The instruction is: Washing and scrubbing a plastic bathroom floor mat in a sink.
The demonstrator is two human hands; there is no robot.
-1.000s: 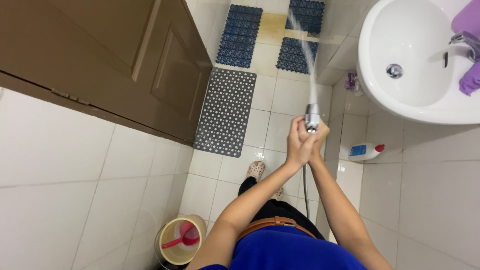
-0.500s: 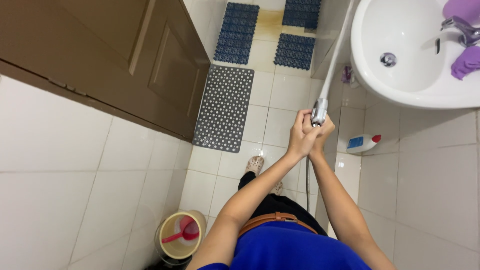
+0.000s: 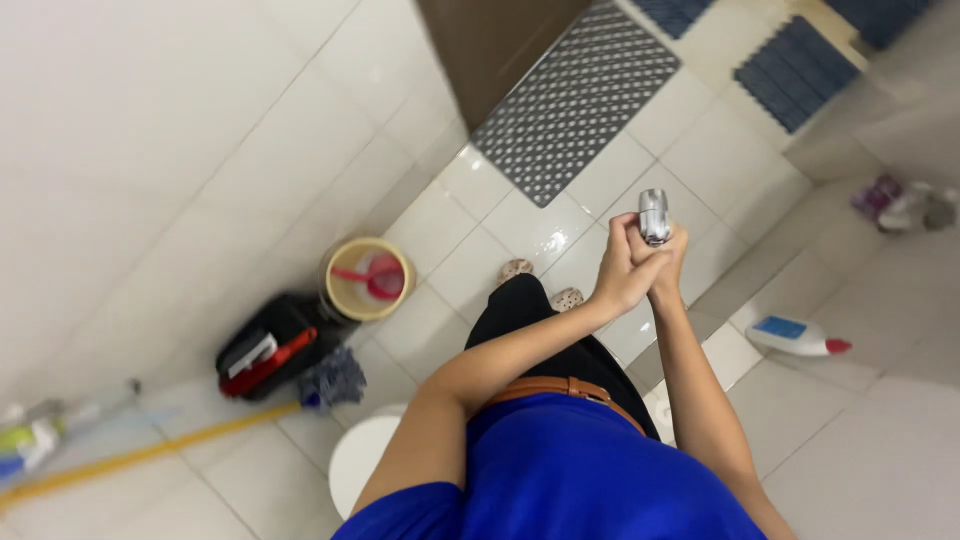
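Head view, right of centre: left hand (image 3: 622, 275) and right hand (image 3: 668, 262) pressed together, both clamped on chrome spray head (image 3: 654, 216), long axis seemingly upright, nozzle blurred.

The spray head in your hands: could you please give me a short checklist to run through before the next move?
1. Both hands wrapped around the chrome spray head: ok.
2. Nozzle aimed at the floor tiles: cannot tell.
3. Water off: ok, no jet visible.
4. Feet apart from the grey mat: ok.
5. Cleaner bottle lying on its side, cap shut: cannot tell.
6. Bucket with red scoop standing apart from the feet: ok.
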